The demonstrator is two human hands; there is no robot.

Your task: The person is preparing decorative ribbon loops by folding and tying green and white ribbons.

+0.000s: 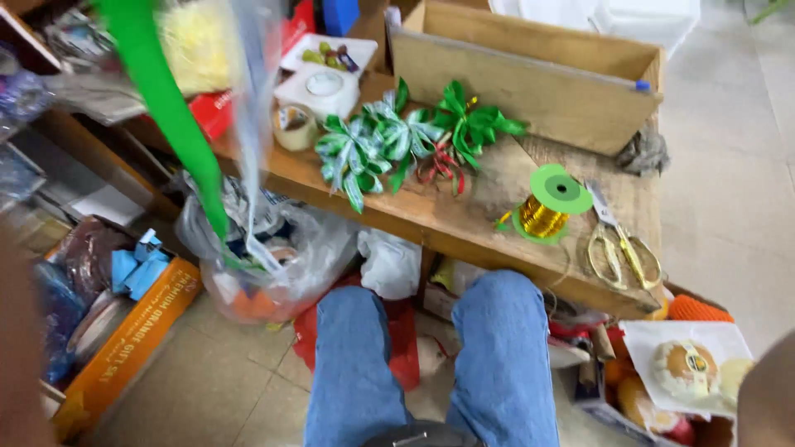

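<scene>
- A long bright green ribbon strip (170, 108) hangs down the upper left of the frame, running from the top edge towards the lower left, blurred and close to the camera.
- Just to its right a clear, pale blue-tinted plastic strip (251, 116) hangs the same way, ending over a clear plastic bag (273, 265) stuffed with odds and ends on the floor.
- What holds the two strips at the top lies outside the frame, so I cannot tell the grip of either hand.
- A blurred skin-coloured shape at the far left edge and another in the lower right corner may be arms; no fingers show.
- Behind the strips stands a low wooden table (464, 223), crossing the middle of the frame.
- On it, centre, lie three bows of green and striped ribbon (397, 136), touching one another, with a small red-and-green bow (443, 165) just below them.
- To their left sits a roll of clear tape (294, 127).
- To the right stands a spool of gold wire with green plastic ends (548, 207), and beside it gold-handled scissors (621, 248).
- An open wooden box (530, 83) fills the table's upper part.
- Knees in blue jeans (431, 364) occupy the lower centre.
</scene>
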